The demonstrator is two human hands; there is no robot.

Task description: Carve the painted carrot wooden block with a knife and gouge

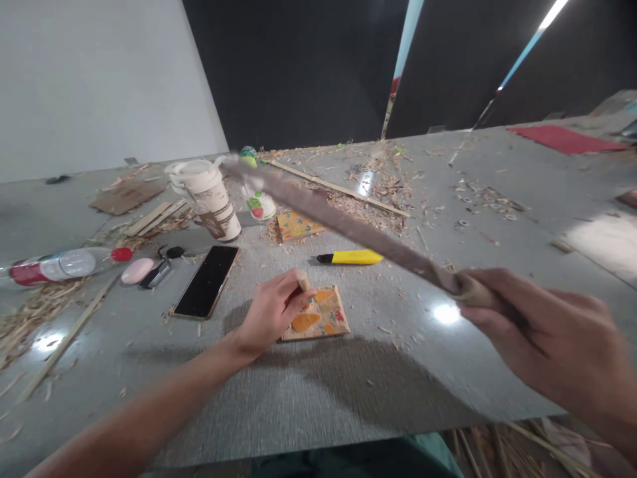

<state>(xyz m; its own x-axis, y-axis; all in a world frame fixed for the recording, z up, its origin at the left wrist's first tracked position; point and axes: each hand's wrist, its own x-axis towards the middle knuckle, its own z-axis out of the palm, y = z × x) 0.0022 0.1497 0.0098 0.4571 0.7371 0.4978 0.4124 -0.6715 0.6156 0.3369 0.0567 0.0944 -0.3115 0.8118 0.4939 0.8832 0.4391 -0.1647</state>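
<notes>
Near right, below table edge: wood scraps point(502, 448), loose; left hand point(271, 309) at near ctr., fingers closed on short wood pc. point(302, 280), pale, blunt end up, set at patterned block point(334, 311); block flat on table, sq.-cornered, w/ orange & red motifs on pale ground, part hid. by hand; right hand point(557, 338) at near right, gripping long tool point(348, 222) by its handle; tool grey-brown, flat, narrow, blurred, raised & slanting to far left, clear of block.

Surface: table point(239, 411) grey, fine-textured, w/ glare spots; phone point(206, 282) left of block, screen dark; plastic bottle point(74, 263) on its side, far left of phone, red cap; yellow cutter point(355, 257) just beyond block; second patterned block point(296, 226) farther, amid shavings point(393, 179); white cup point(206, 199) beyond phone; wood strip point(338, 186) lying diag. behind tool.

Room: red mat point(567, 138) far right; dark panels point(298, 66) at back, bright gaps betw.; pale wall point(99, 79) far left.
</notes>
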